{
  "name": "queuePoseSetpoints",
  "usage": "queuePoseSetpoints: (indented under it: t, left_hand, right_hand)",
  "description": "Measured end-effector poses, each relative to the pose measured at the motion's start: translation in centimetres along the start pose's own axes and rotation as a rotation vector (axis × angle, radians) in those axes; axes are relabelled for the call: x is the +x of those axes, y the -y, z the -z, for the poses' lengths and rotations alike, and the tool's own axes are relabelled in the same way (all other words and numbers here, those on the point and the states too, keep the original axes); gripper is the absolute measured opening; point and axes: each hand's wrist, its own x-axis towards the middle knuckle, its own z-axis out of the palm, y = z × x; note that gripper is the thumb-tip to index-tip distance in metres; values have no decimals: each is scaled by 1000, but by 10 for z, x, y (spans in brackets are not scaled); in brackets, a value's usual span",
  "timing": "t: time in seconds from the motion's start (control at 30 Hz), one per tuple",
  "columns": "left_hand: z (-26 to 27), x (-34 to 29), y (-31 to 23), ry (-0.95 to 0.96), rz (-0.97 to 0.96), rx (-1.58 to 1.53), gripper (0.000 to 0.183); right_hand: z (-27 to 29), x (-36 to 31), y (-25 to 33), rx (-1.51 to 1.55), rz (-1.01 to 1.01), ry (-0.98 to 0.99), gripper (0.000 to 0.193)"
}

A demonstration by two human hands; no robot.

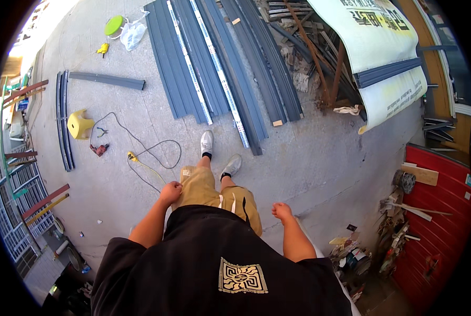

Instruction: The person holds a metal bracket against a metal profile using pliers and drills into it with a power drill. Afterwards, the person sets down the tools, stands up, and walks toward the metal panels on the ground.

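My left hand (170, 193) hangs beside the left leg of my tan shorts (198, 187), its fingers curled in, and nothing shows in it. Out to my right side, my right hand (282, 210) is closed in a loose fist above the concrete floor, with no object visible in it. Ahead of my feet lie long grey-blue corrugated metal sheets (175, 63), two with pale printed strips along them. To the left, a dark red power drill (99, 150) rests on the floor near small pliers (102, 131). A dark cable loops close to a yellow socket (133, 157).
A yellow stool (79, 125) stands left beside long metal strips (63, 121). Farther off are a green stool (114, 25), a plastic bag (134, 34) and a scrap pile (320, 58). At right, clutter leans by a red metal panel (441, 205).
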Motion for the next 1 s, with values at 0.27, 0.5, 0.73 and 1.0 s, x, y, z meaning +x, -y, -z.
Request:
queuePoseSetpoints:
  t: [0.27, 0.5, 0.73, 1.0]
  left_hand:
    - [-22, 50, -16, 101, -70, 361, 37]
    - [-72, 93, -73, 104, -224, 398, 36]
    - [-87, 113, -63, 44, -379, 456, 30]
    - [-79, 128, -82, 40, -398, 460, 22]
  right_hand:
    - [-61, 79, 44, 95, 88, 28, 33]
    - [-89, 206, 104, -169, 164, -83, 59]
    - [-116, 319, 136, -577, 209, -177, 59]
    - [-117, 463, 128, -653, 187, -404, 63]
